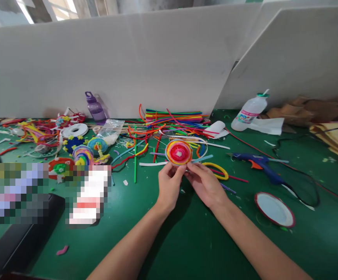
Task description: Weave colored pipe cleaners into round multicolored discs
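Note:
Between my two hands a round coil of pipe cleaners [179,152] is held up, with rings of yellow, orange, red and pink around a pale centre. My left hand [169,186] pinches its lower left edge. My right hand [207,182] grips the lower right edge with the thumb and fingers. Just beyond the right hand lies a loop of yellow pipe cleaner [221,175]. A bundle of coloured pipe cleaners [173,117] rests behind the coil.
Finished-looking coiled discs [83,155] sit at left, near a purple bottle [95,108]. On the right are a blue glue gun [259,161] with its cord, a red-rimmed white lid [274,209] and a clear bottle [249,112]. A black case [25,249] lies front left.

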`<state>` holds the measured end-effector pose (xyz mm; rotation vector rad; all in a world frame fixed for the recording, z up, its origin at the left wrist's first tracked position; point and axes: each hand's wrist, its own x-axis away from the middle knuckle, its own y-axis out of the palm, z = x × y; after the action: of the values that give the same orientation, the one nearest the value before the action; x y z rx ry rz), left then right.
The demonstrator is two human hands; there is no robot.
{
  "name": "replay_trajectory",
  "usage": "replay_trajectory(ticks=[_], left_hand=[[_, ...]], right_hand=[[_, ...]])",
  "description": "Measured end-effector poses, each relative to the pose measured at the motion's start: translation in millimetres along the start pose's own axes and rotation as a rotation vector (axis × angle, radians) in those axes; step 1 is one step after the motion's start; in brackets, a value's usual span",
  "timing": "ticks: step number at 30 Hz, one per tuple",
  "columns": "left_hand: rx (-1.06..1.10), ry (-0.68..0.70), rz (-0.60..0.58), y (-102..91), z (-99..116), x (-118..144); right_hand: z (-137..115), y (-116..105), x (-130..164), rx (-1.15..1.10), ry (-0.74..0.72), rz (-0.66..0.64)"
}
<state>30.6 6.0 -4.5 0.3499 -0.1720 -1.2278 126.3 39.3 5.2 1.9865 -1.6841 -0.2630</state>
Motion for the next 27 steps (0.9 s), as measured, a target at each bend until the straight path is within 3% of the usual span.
replay_trajectory(ticks=[19, 27], left_hand=[[-0.030, 0.041, 0.015, -0.4, 0.1, 1.4], [-0.006, -0.043, 0.033, 1.8, 0.1, -0.4]], right_hand=[[3.3, -2.1, 0.4, 0.006, 0.069, -0.018], [2.0, -0.7, 0.5, -0.033, 0.061, 0.006]])
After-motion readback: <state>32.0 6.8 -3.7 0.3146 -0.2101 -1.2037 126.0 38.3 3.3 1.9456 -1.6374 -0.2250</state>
